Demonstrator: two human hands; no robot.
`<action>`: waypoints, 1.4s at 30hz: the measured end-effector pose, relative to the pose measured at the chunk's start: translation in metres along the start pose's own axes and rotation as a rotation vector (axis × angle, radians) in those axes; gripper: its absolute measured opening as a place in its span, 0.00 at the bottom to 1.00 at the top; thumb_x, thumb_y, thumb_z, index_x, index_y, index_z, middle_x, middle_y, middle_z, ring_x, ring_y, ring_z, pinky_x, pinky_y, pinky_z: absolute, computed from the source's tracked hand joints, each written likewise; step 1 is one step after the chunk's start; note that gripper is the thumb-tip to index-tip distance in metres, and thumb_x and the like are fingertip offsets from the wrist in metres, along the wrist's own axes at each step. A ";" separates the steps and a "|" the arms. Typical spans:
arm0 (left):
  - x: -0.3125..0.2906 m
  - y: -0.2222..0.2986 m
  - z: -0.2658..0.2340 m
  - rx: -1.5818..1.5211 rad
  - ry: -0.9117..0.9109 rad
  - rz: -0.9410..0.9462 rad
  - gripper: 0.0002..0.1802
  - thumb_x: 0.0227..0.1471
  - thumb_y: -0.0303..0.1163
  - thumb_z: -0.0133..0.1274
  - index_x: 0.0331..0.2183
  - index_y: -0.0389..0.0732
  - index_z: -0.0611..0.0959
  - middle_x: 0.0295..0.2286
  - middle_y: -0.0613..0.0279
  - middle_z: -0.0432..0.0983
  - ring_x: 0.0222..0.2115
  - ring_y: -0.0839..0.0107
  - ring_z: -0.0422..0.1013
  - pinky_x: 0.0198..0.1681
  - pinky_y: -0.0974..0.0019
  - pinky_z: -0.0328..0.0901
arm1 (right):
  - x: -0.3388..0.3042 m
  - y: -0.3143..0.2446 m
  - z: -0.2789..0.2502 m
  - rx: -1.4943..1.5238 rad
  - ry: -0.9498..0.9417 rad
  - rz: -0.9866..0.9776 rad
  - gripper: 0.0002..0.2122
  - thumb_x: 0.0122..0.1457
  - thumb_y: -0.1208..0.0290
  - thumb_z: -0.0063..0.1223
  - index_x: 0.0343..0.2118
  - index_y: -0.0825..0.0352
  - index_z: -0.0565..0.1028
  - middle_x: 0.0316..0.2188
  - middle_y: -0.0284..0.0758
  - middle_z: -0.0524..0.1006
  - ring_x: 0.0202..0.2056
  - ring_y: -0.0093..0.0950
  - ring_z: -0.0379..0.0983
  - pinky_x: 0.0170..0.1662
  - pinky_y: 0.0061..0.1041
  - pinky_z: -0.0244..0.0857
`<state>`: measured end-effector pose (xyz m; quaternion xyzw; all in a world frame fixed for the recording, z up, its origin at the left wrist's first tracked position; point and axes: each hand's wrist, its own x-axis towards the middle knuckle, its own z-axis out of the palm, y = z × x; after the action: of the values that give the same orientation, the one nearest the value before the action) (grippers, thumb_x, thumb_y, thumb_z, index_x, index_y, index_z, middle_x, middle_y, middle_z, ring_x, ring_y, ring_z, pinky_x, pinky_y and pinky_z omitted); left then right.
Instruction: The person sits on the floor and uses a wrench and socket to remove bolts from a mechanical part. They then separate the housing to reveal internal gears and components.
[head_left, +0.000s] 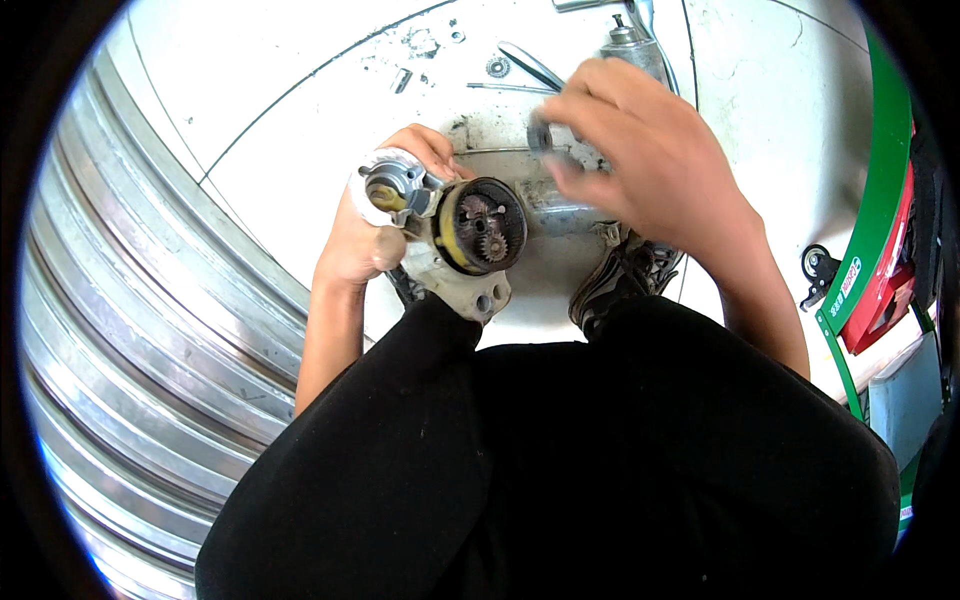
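Note:
My left hand (348,240) is wrapped round a cast metal starter motor housing (425,255), held above my left knee. Its round, dark opening faces up and shows greasy toothed gears (493,245) inside, with a yellowish band along the opening's side. My right hand (650,150), slightly smeared by motion, is to the right of the housing and apart from it. Between its thumb and fingers is a small dark round part (541,134); the blur hides its exact kind. Below that hand a silvery metal cylinder (565,208) lies on the floor.
On the pale, stained floor (320,120) lie a small gear (498,67), a short metal pin (401,80) and a dark-handled tool (530,65). A metal canister (630,42) stands behind my right hand. Ribbed metal (170,290) fills the left; a green frame (875,170) and caster (819,266) are right.

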<state>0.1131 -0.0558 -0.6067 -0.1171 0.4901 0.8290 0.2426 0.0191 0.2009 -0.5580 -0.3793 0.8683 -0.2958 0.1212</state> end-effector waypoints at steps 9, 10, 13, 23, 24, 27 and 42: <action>0.008 -0.012 0.003 -0.291 -0.198 0.078 0.55 0.11 0.77 0.67 0.35 0.40 0.80 0.35 0.64 0.71 0.38 0.62 0.78 0.40 0.60 0.79 | 0.003 0.026 0.060 -0.091 0.000 0.116 0.09 0.55 0.69 0.63 0.39 0.63 0.80 0.35 0.32 0.77 0.38 0.30 0.76 0.40 0.30 0.74; 0.007 -0.011 0.004 -0.304 -0.188 0.084 0.56 0.09 0.78 0.66 0.35 0.40 0.80 0.35 0.64 0.71 0.38 0.61 0.78 0.41 0.59 0.79 | 0.002 0.019 0.052 -0.031 0.038 0.128 0.09 0.55 0.69 0.62 0.38 0.63 0.81 0.34 0.32 0.77 0.37 0.30 0.76 0.39 0.30 0.74; 0.008 -0.004 0.011 -0.314 -0.167 0.086 0.58 0.05 0.79 0.64 0.34 0.40 0.80 0.35 0.64 0.71 0.38 0.60 0.79 0.42 0.58 0.79 | 0.006 -0.010 -0.016 0.215 -0.025 0.028 0.09 0.52 0.71 0.64 0.37 0.63 0.81 0.32 0.32 0.75 0.31 0.30 0.74 0.33 0.28 0.70; 0.011 0.003 0.018 -0.325 -0.161 -0.081 0.50 0.06 0.66 0.74 0.33 0.40 0.81 0.35 0.65 0.73 0.37 0.68 0.79 0.42 0.65 0.79 | 0.008 -0.037 -0.036 0.304 -0.092 -0.354 0.10 0.45 0.74 0.61 0.34 0.62 0.79 0.29 0.30 0.72 0.28 0.27 0.72 0.27 0.26 0.66; 0.008 0.002 0.017 -0.315 -0.142 -0.110 0.50 0.06 0.66 0.75 0.33 0.40 0.81 0.35 0.65 0.73 0.37 0.68 0.78 0.42 0.66 0.79 | 0.008 -0.038 -0.034 0.309 -0.106 -0.363 0.10 0.45 0.74 0.61 0.34 0.62 0.79 0.29 0.29 0.71 0.28 0.27 0.72 0.27 0.26 0.66; 0.001 -0.005 0.020 -0.408 -0.166 -0.140 0.50 0.08 0.68 0.74 0.33 0.40 0.82 0.35 0.64 0.74 0.38 0.71 0.75 0.42 0.68 0.75 | 0.008 -0.041 -0.029 0.335 -0.144 -0.374 0.09 0.47 0.74 0.59 0.34 0.62 0.79 0.28 0.29 0.70 0.28 0.26 0.72 0.28 0.27 0.67; 0.009 -0.014 0.029 -0.637 -0.364 -0.171 0.50 0.17 0.73 0.70 0.32 0.38 0.81 0.34 0.62 0.72 0.36 0.67 0.77 0.40 0.66 0.74 | 0.009 -0.033 -0.041 0.504 -0.074 -0.313 0.12 0.46 0.72 0.65 0.35 0.65 0.80 0.26 0.32 0.75 0.27 0.27 0.75 0.25 0.25 0.69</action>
<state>0.1142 -0.0229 -0.6070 -0.0781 0.1451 0.9239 0.3453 0.0142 0.1939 -0.5054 -0.4772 0.6934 -0.5030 0.1960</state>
